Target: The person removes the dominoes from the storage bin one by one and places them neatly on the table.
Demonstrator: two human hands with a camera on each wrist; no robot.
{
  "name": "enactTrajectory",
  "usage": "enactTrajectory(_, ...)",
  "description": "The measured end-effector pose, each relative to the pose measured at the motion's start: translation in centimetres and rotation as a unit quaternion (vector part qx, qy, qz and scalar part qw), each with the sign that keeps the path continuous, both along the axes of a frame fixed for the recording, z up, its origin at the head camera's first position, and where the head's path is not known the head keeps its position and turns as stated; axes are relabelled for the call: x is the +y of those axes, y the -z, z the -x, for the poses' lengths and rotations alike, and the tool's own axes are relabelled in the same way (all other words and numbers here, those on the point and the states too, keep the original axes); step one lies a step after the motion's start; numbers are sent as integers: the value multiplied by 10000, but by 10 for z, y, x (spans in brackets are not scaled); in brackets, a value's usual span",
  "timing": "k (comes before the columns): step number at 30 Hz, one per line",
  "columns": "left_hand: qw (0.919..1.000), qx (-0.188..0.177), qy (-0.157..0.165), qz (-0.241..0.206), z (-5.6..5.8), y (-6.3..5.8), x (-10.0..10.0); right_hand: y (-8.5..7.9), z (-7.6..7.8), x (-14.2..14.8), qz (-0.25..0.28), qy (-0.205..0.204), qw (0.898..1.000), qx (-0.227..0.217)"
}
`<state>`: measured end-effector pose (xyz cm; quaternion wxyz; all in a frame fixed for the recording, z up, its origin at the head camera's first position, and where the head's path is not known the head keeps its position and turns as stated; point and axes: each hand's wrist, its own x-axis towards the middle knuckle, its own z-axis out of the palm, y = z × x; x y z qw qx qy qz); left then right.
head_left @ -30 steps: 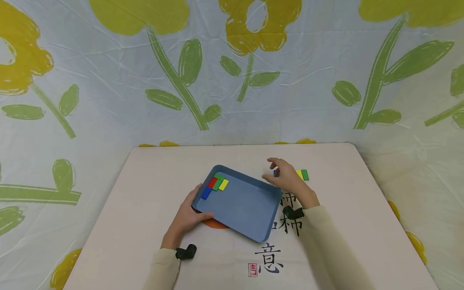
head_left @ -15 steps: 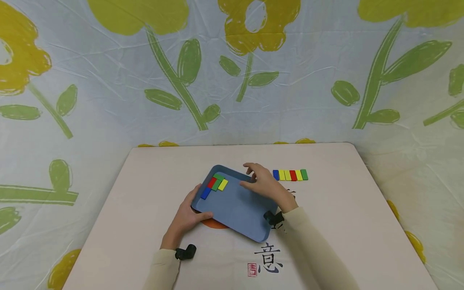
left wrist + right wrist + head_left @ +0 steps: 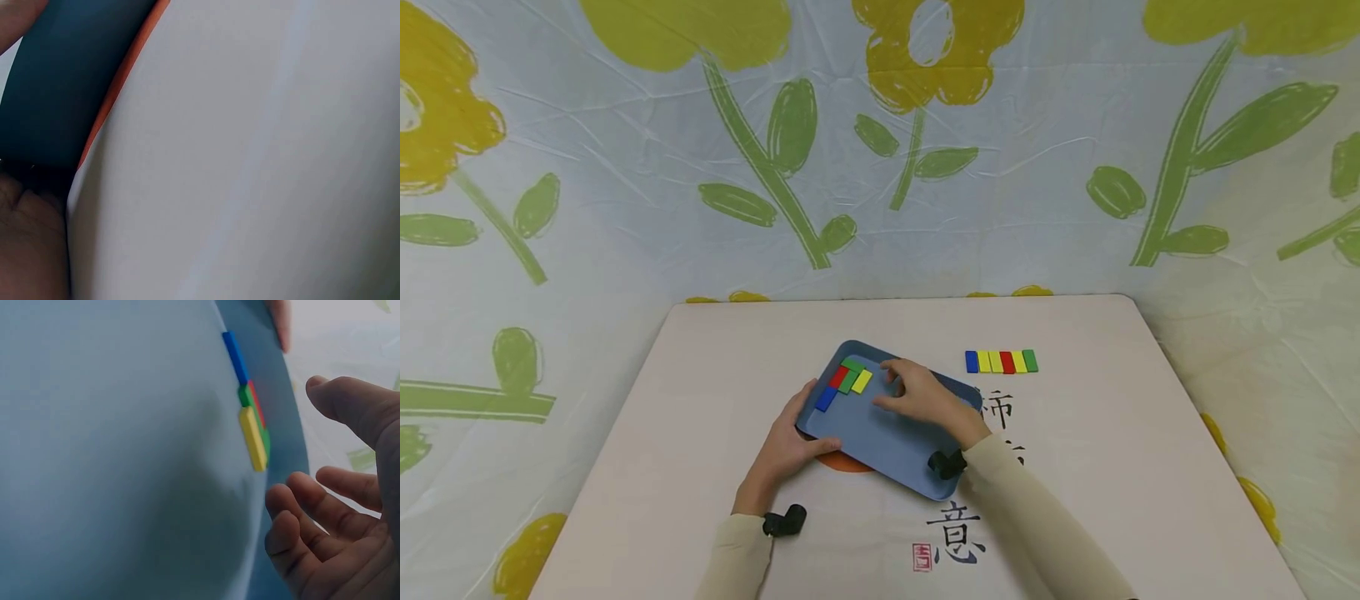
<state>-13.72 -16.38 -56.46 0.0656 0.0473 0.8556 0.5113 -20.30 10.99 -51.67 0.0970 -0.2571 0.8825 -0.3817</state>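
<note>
My left hand (image 3: 782,454) grips the left corner of a blue-grey tray (image 3: 887,442), its thumb over the near rim. The tray lies at an angle on the table. Grouped at its far left end are small flat blocks: a blue block (image 3: 826,399), a red block (image 3: 838,378), two green ones and a yellow block (image 3: 861,382). Above the middle of the tray hovers my right hand (image 3: 925,398), thumb and fingers apart and loosely bent. The right wrist view shows nothing between its thumb and fingers (image 3: 325,512).
Right of the tray, a row of several flat blocks (image 3: 1002,362) in blue, yellow, red and green lies on the table. The pale tabletop (image 3: 1120,433) bears black written characters (image 3: 957,533) and an orange patch (image 3: 845,463) partly under the tray. A flower-printed cloth (image 3: 1030,200) hangs behind.
My right hand has moved left from beside the block row to over the tray, uncovering the row. The left hand, tray and blocks have stayed put.
</note>
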Motion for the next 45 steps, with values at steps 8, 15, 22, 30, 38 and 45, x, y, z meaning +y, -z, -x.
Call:
enactTrajectory(8,10000,23,33,44,-1,0,0,13,3,-12,-401,17,9991,153)
enactTrajectory(15,10000,14,93,11,-3,-8,2,16,5,-19,-688,159,9970,301)
enactTrajectory(22,9999,43,90,77,0,0,1,20,9,-26,-918,339,9947,331)
enactTrajectory(30,9999,117,117,49,1,0,1,19,12,-32,-987,516,9934,269)
enactTrajectory(38,9999,100,85,108,1,0,0,21,14,-36,-1011,527,9931,285)
enactTrajectory(45,9999,61,66,101,1,1,0,25,15,-43,-900,545,9931,520)
